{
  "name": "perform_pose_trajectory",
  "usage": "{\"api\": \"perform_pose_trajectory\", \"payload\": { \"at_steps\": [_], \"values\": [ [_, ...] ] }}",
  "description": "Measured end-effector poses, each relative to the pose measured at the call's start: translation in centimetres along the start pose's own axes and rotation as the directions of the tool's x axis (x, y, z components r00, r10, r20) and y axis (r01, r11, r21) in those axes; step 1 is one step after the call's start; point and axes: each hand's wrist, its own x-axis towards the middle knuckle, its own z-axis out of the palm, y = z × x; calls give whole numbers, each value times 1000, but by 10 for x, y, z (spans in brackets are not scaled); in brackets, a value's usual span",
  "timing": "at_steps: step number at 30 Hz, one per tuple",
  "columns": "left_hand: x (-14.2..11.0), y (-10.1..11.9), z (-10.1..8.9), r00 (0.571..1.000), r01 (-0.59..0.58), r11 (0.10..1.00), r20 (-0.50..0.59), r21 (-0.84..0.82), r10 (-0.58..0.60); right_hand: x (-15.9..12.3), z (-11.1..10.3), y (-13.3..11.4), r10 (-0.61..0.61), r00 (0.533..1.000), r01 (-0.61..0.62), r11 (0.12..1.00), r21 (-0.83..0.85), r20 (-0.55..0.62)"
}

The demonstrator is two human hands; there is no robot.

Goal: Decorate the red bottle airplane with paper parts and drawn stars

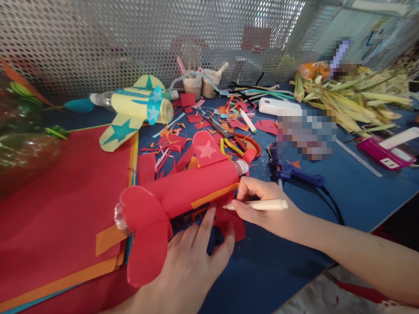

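While the red paper-wrapped bottle plane (196,187) lies in front of you on the blue table (258,274), your right hand (279,221) has fingers clamped on the white marker (271,204), tip at the near wing (238,227). Your left hand (193,257) has fingers spread, touching that wing. Scissors (224,130) beyond; blue glue gun (303,174) right; yellow plane (127,104) back left.
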Motion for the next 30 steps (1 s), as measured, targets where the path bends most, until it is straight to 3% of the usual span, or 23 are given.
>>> {"api": "perform_pose_trajectory", "payload": {
  "at_steps": [20, 30],
  "values": [
    [0, 0, -4, 998, 4, 1000, 59, 22, -5, 1, 0, 0, -37, 999, 38, 999, -11, 7],
    [0, 0, 0, 1000, 6, 1000, -8, 25, -6, 0, 0, 0, -23, 1000, 23, 1000, -20, 1]
  ]
}}
